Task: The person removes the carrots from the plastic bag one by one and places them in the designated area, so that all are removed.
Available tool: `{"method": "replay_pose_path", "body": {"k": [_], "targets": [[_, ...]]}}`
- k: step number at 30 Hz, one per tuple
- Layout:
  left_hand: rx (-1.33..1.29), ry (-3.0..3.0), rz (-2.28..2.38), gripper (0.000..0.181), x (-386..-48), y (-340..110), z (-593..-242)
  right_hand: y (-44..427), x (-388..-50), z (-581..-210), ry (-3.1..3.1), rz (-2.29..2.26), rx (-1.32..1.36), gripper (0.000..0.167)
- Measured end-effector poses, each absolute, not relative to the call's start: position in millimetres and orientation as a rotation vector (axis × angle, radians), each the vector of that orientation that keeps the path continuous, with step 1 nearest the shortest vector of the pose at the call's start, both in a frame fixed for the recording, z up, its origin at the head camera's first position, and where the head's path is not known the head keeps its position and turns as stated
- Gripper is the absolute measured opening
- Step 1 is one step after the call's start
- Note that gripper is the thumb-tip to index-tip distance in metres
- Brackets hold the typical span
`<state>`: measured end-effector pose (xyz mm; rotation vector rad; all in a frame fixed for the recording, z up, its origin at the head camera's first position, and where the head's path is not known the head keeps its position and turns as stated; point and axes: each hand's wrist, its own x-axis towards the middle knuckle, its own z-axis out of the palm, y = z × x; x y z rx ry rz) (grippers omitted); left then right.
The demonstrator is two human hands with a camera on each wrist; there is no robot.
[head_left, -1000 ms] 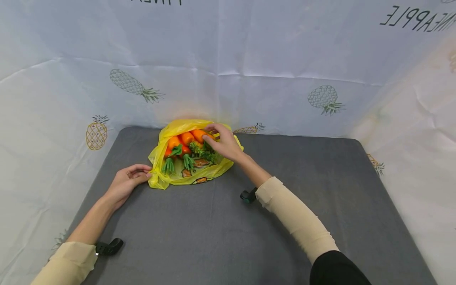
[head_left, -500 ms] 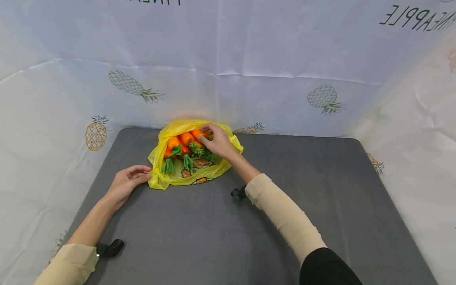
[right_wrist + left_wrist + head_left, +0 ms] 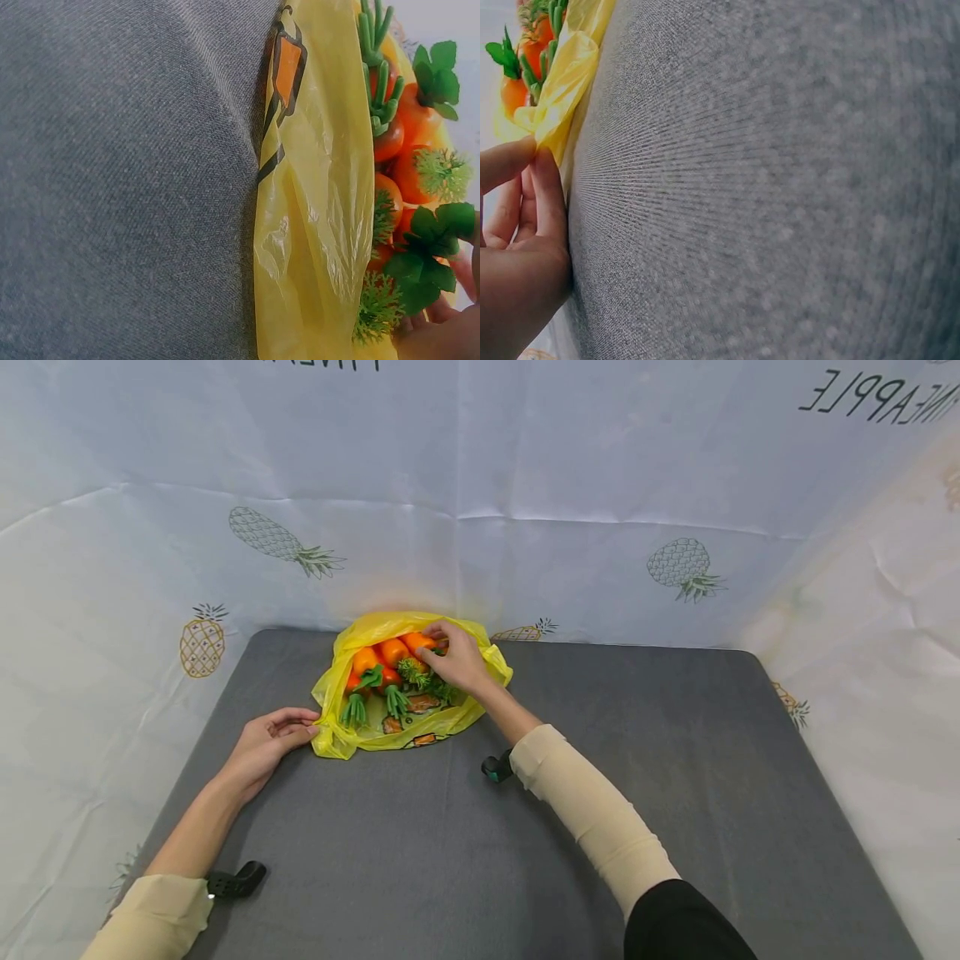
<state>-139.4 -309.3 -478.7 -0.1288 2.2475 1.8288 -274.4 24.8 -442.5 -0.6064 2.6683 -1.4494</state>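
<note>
A yellow plastic bag [image 3: 341, 739] lies open at the back left, with several orange carrots [image 3: 367, 661] with green tops inside. My left hand [image 3: 258, 750] pinches the bag's left edge between thumb and fingertips, and the left wrist view shows the same hand [image 3: 521, 240] on the yellow film [image 3: 568, 75]. My right hand [image 3: 457, 658] reaches over the bag's right side, thumb and fingers curled round an orange carrot [image 3: 418, 642] at the back. In the right wrist view, green leaves [image 3: 420, 274] partly hide that hand [image 3: 442, 334].
A grey table [image 3: 600, 777] carries the bag near its back edge. Behind it and at both sides hangs a white cloth [image 3: 570, 460] printed with pineapples. Black straps [image 3: 238, 880] with small devices sit at both wrists.
My right hand has moved slightly left over the carrots, its forearm shifting left too. The left hand and the bag have stayed nearly still.
</note>
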Motion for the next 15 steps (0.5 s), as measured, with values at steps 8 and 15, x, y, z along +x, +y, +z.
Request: {"method": "replay_pose_path", "body": {"k": [8, 15], "targets": [[-0.116, 2.255, 1.825, 0.034, -138.4, -308.4, -477.8, 23.7, -272.6, -443.3, 2.694, -1.431, -0.507, 0.038], [-0.123, 2.274, 1.791, 0.035, -138.0, -308.7, -477.7, 22.2, -271.9, -447.2, 2.691, -1.502, -0.452, 0.034]]}}
